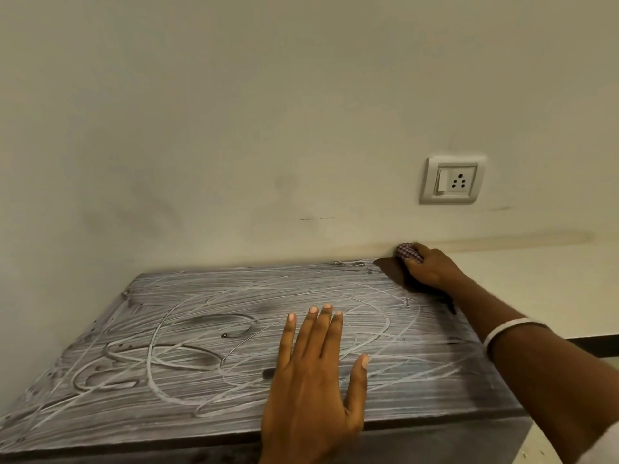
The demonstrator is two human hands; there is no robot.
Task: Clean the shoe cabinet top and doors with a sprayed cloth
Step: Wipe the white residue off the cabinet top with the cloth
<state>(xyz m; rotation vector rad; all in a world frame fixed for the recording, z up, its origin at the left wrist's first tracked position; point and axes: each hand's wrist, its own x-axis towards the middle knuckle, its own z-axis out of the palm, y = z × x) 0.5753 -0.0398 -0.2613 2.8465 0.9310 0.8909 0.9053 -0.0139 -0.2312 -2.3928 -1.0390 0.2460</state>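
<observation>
At the far right corner of the shoe cabinet top (pixel 207 346), close against the wall (pixel 234 112), a small checked cloth (pixel 409 252) is held bunched in the right hand (pixel 432 269), whose fingers are curled closed around it so that only one end of the fabric shows. The left hand (pixel 315 380) is laid flat and fully open on the top near its front edge, fingers spread, with nothing held.

The cloth is judged to be light, soft and easily crumpled; it would best be gripped as a wad in the palm, with pressure put through the fingertips. The top looks stiff and flat, coated almost all over with whitish swirled streaks, and is likely to be slick where wet. Only a small dark patch at the far right corner appears wiped clean, so most of the top is judged to be left, and the doors are barely in view.

Counted: one cloth, one cabinet top, two hands, one wall socket (pixel 452 180), and one pale bangle (pixel 512 331) on the right wrist.
</observation>
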